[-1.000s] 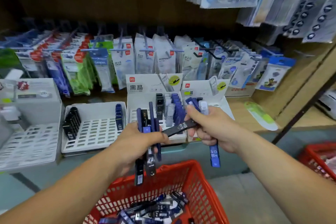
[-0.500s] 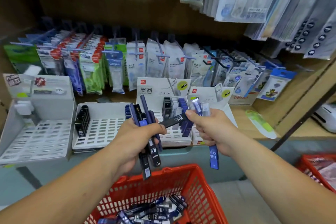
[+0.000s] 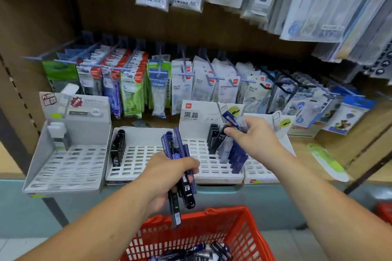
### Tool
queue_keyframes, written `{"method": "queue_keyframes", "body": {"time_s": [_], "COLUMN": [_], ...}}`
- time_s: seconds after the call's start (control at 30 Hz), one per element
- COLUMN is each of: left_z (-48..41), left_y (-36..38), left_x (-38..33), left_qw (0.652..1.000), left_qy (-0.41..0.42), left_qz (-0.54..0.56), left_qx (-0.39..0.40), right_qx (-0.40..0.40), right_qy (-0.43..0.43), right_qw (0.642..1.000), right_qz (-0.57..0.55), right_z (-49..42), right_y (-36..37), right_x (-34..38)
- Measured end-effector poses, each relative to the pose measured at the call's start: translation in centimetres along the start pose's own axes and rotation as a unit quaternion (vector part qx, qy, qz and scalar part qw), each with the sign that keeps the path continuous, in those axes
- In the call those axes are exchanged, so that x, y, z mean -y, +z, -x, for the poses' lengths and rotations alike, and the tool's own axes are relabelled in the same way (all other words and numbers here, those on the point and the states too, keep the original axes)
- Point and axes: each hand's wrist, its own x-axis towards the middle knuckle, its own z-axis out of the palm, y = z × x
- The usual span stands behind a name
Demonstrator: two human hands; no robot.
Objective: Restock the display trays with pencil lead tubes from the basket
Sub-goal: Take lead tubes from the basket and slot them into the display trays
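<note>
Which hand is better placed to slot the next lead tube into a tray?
Right. The right hand pinches a black HB tube at the part-filled tray; the left hand grips the spare bundle lower down.

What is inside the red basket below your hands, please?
Loose blue and black pencil lead tubes lie in the red basket. The left forearm covers its left corner, and the picture's lower edge cuts off the rest.

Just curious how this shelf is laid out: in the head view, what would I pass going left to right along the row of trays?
Far-left tray → black-tube tray → mixed-tube tray → part-hidden tray → green pack.
</note>
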Motion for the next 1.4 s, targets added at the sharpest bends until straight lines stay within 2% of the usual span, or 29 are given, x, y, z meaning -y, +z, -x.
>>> {"method": "queue_keyframes", "body": {"time_s": [0.13, 0.23, 0.5, 0.67, 0.9, 1.2, 1.4], "left_z": [-1.6, -2.6, -3.5, -2.7, -1.7, -1.8, -2.0], "left_y": [0.2, 0.5, 0.3, 0.3, -0.5, -0.7, -0.2], "left_x": [0.7, 0.9, 1.2, 0.7, 0.6, 0.8, 0.9], "left_qw": [1.000, 1.000, 1.000, 0.999, 1.000, 0.999, 0.999], "left_qy": [-0.010, -0.020, -0.024, -0.031, -0.019, -0.021, -0.029], "left_qz": [-0.015, -0.007, 0.003, 0.021, 0.019, 0.017, 0.015], "left_qx": [0.010, 0.006, -0.010, 0.009, 0.016, 0.017, 0.021], "right_qx": [0.035, 0.031, 0.128, 0.094, 0.073, 0.092, 0.110], "right_qy": [-0.002, -0.004, -0.021, -0.020, -0.027, -0.011, 0.005], "right_qw": [0.995, 0.997, 0.990, 0.988, 0.992, 0.987, 0.970], "right_qz": [0.094, 0.065, 0.056, 0.118, 0.096, 0.134, 0.218], "right_z": [-1.6, -2.2, -2.3, -2.8, -2.8, -2.7, -2.6], "right_y": [1.5, 1.6, 0.4, 1.4, 1.9, 1.3, 1.4], "right_x": [-2.7, -3.6, -2.4, -2.9, -2.6, -2.9, -2.4]}}
